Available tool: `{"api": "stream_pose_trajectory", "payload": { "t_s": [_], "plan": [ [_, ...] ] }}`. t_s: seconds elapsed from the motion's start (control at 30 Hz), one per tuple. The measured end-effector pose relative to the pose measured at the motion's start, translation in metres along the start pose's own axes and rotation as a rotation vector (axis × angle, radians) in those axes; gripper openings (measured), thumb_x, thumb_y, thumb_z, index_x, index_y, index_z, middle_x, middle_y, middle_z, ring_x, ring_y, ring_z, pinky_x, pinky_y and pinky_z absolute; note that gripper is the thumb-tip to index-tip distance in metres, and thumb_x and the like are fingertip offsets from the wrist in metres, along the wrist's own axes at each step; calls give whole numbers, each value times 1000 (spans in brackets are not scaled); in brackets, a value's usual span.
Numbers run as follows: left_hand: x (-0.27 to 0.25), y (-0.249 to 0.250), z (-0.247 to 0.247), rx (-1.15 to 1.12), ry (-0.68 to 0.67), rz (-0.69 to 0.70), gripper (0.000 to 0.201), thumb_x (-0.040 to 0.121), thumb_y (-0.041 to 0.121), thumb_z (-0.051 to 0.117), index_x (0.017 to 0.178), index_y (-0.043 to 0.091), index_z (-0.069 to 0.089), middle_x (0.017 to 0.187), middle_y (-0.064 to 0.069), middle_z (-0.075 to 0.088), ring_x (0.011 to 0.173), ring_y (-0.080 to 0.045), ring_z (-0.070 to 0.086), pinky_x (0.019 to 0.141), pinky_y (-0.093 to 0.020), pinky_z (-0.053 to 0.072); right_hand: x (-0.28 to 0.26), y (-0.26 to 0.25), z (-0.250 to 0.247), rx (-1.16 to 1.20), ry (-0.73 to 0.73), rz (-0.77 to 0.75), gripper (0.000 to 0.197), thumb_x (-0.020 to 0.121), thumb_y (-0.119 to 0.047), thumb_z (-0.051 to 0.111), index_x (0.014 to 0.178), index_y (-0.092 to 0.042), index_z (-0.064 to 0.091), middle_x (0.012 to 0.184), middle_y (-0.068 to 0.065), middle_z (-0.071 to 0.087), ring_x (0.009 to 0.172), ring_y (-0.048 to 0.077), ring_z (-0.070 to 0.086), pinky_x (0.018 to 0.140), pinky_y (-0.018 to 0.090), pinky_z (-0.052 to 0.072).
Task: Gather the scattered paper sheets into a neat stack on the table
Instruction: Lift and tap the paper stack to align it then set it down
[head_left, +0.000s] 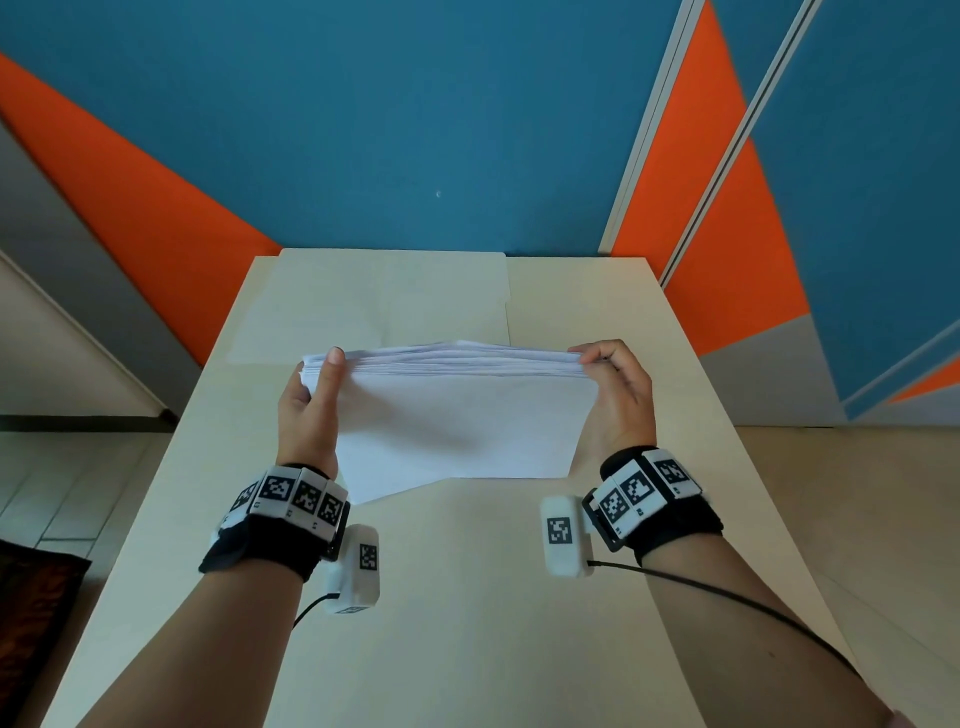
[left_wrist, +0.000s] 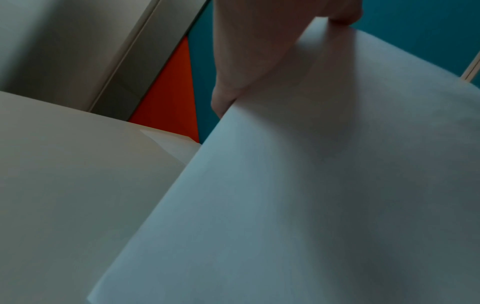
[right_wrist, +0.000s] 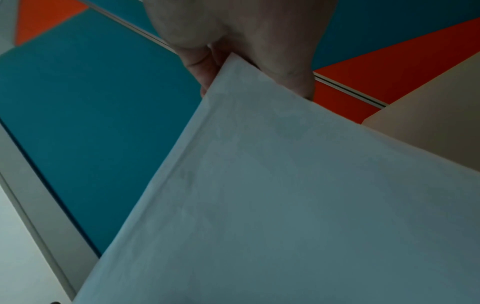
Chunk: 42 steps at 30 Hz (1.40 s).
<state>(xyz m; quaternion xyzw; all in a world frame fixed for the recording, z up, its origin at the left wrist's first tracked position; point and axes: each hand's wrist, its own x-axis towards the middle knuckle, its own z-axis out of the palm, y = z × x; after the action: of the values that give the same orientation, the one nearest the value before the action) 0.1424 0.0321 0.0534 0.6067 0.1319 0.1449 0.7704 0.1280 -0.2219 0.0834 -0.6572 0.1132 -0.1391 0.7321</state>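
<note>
A thick bundle of white paper sheets stands tilted on its lower edge over the middle of the cream table. My left hand grips its left end, thumb lying on the near face. My right hand pinches the upper right corner. The top edges of the sheets are fanned and uneven. In the left wrist view the paper fills the right side below my thumb. The right wrist view shows the paper under my fingers.
A pale folder lies flat at the far end of the table, behind the bundle. A blue and orange wall stands right behind the table. The floor drops away on both sides.
</note>
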Motion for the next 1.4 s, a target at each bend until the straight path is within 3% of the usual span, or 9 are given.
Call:
{"api": "stream_pose_trajectory", "payload": {
  "t_s": [0.2, 0.37, 0.5, 0.7, 0.87, 1.0, 1.1, 1.23, 1.4],
  "plan": [
    [-1, 3, 3, -33, 13, -20, 17, 91, 30, 55, 77, 24, 61, 56, 16, 66, 56, 0, 62, 57, -16, 51, 2, 0, 5, -53, 44, -1, 17, 78, -33, 57, 67, -27, 46, 85, 1, 57, 87, 24, 53, 85, 39, 40],
    [-1, 5, 2, -54, 7, -22, 15, 89, 26, 58, 75, 22, 61, 56, 14, 64, 57, -4, 61, 58, -18, 50, 1, 5, 6, -10, 100, -80, 23, 81, -10, 54, 80, -31, 43, 77, -7, 63, 78, 4, 56, 84, 28, 39],
    [-1, 7, 2, -62, 3, -11, 17, 86, 30, 60, 70, 23, 59, 57, 13, 62, 57, -7, 60, 58, -19, 49, 1, 8, 4, -19, 84, -82, 18, 84, -22, 48, 85, -40, 48, 73, -12, 67, 75, -2, 55, 91, 35, 39],
    [1, 4, 3, 21, 19, 35, 18, 84, 33, 61, 71, 22, 58, 65, 5, 59, 62, -11, 57, 61, -24, 48, 5, 9, 5, -127, 66, -178, 22, 88, -11, 53, 96, -31, 47, 80, -5, 61, 67, -13, 52, 66, 2, 36],
    [2, -1, -8, 181, -203, 18, 22, 79, -1, 67, 89, 18, 60, 76, 10, 70, 68, -1, 66, 65, -17, 53, 12, 11, 2, -172, 99, -224, 13, 92, -20, 52, 89, -32, 48, 66, -2, 48, 59, -3, 46, 60, 9, 37],
    [1, 2, -12, 118, -250, -24, 33, 82, -8, 59, 70, 20, 73, 66, 10, 74, 63, -3, 69, 61, -17, 54, 12, 7, 0, -131, 72, -209, 15, 87, -24, 61, 97, -24, 51, 67, -5, 44, 56, -6, 44, 62, 6, 37],
    [4, 8, -15, 48, -255, -16, 35, 83, -9, 56, 70, 18, 73, 68, 8, 75, 65, -5, 70, 61, -17, 55, 9, -5, -7, -17, -82, -175, 35, 77, -14, 71, 105, -13, 50, 79, 0, 48, 62, -12, 51, 65, 2, 41],
    [8, 7, -29, -14, -266, -64, 42, 87, -7, 51, 69, 20, 77, 72, 7, 76, 70, -6, 71, 67, -20, 57, 14, -9, -28, -165, -336, -103, 63, 51, -55, 80, 102, -26, 58, 102, 16, 61, 90, -1, 58, 82, 12, 47],
    [8, -6, -45, -154, -202, -181, 27, 92, -2, 45, 97, 15, 66, 84, 6, 76, 82, -9, 71, 77, -25, 58, 15, -2, -44, -286, -436, 113, 80, 52, -53, 81, 121, -37, 44, 122, 3, 54, 113, 14, 50, 98, 30, 38]
  ]
}}
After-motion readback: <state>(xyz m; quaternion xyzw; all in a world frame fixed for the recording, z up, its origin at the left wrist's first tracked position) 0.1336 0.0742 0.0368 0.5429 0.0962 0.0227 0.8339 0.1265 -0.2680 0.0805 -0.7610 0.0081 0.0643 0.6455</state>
